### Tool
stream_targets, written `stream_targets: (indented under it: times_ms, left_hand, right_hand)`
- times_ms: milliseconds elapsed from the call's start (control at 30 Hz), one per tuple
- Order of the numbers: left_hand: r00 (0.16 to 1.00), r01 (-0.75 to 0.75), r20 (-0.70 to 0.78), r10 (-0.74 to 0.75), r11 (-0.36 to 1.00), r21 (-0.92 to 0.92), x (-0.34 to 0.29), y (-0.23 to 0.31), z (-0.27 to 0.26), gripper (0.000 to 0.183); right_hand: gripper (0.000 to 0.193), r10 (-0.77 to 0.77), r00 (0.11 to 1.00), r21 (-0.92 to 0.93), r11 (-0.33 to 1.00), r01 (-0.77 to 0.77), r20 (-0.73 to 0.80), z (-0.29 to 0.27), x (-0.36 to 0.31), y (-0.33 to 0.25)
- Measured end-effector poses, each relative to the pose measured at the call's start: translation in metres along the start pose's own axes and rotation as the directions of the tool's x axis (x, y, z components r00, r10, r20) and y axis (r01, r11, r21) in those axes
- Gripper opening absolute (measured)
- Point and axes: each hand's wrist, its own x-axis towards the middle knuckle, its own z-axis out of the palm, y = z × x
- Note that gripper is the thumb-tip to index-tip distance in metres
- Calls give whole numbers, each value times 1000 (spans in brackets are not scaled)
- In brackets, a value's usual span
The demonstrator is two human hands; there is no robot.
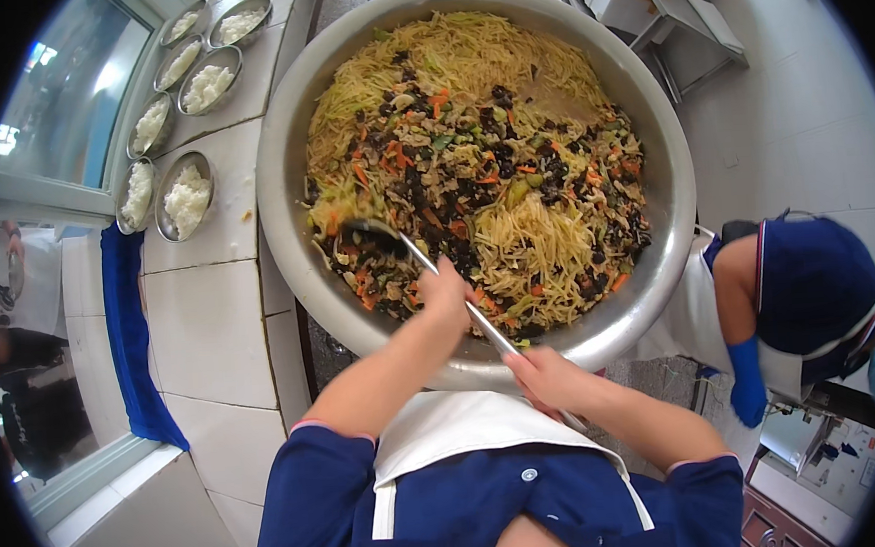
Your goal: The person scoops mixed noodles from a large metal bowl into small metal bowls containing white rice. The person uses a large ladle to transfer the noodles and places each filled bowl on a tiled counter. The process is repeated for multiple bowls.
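The large round metal basin (673,159) is silver-grey, like the long metal ladle (486,325) in it; thin yellow-green shreds (530,236) there mingle with black and orange pieces (396,157). Left of the basin, grey seams grid the white tiled surface (211,332) under oval silver bowls (213,199). Right of it, a cuffed glove (749,395) is bright blue.

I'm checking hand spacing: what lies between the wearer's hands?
A bare stretch of ladle handle lies between left hand and right hand in the head view.

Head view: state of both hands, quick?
Left hand: closed, holding the ladle handle.
Right hand: closed, holding the same handle, nearer its end.
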Motion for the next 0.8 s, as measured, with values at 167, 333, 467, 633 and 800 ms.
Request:
stream_targets:
  times_ms: [167,333,467,633,800]
  left_hand:
    - [997,-76,27,74,993,93,31,18,26,21]
    - [982,-97,175,64,977,189,26,30,62,25]
    - [958,-145,279,72,958,249,13,45,80,24]
    - [832,-234,539,129,964,130,2,75,132,24]
    - [700,-404,688,189,900,164,17,85,178,43]
  right_hand:
    - [38,-32,984,225,972,72,-178,12,29,1]
    - [39,-39,961,336,932,134,-273,6,21,-4]
    - [40,-64,940,420,883,209,-334,3,14,-7]
    - [36,-179,832,347,848,401,-525,-18,12,-28]
    - [35,-247,561,-38,933,357,-790,-110,43,-41]
